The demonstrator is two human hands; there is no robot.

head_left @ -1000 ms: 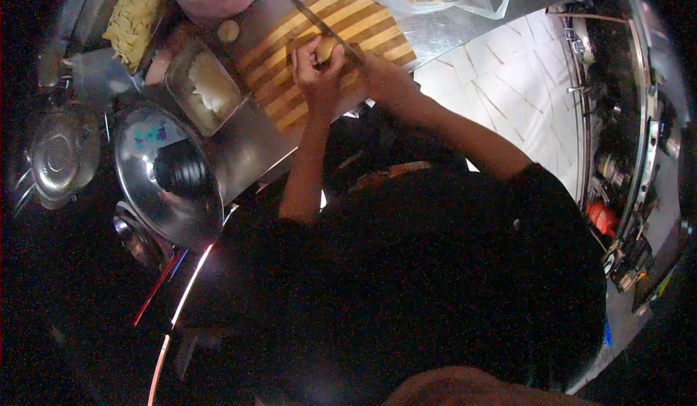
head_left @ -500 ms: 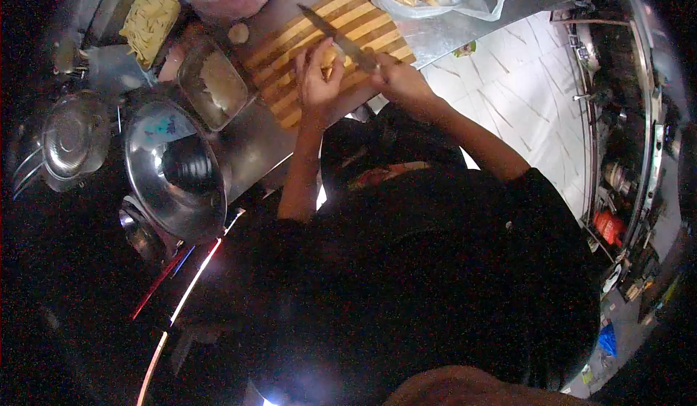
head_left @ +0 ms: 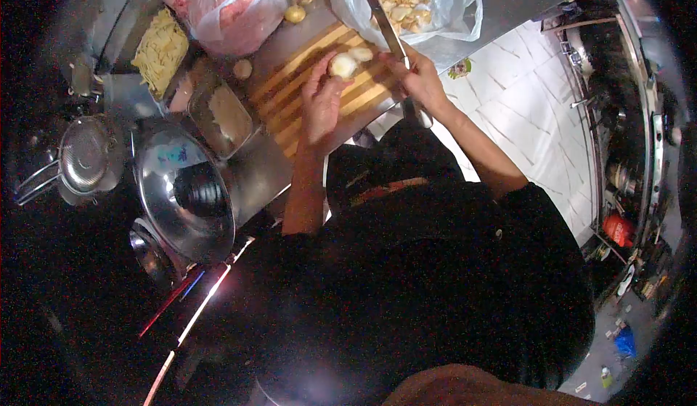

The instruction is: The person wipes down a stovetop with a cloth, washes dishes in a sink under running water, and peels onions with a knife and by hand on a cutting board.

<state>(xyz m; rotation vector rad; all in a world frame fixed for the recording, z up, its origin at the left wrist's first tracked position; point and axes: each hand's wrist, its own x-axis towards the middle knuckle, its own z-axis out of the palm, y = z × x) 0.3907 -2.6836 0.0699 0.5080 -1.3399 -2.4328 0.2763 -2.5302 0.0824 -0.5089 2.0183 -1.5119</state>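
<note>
A small pale, whitish onion [head_left: 343,65] rests between the thumb and fingers of my left hand [head_left: 321,102], over the striped wooden cutting board [head_left: 290,94]. Beside it, on its right, is another pale piece [head_left: 361,54]; whether the two are joined I cannot tell. My right hand [head_left: 423,86] is closed around a knife [head_left: 386,22], whose long blade points up and away towards the plastic bag. The handle's end sticks out below my palm.
Beyond the board, a white plastic bag [head_left: 461,21] holds brownish-white peelings or pieces. Several small onions [head_left: 294,14] lie near a bag of pink stuff [head_left: 236,14]. Leftward are yellow strips [head_left: 160,46], a clear container [head_left: 221,119], a steel bowl [head_left: 163,188] and a strainer [head_left: 91,152].
The knife has swung from lying across the onion to pointing away, off to its right. The onion now shows a whiter surface. The whole view has shifted slightly.
</note>
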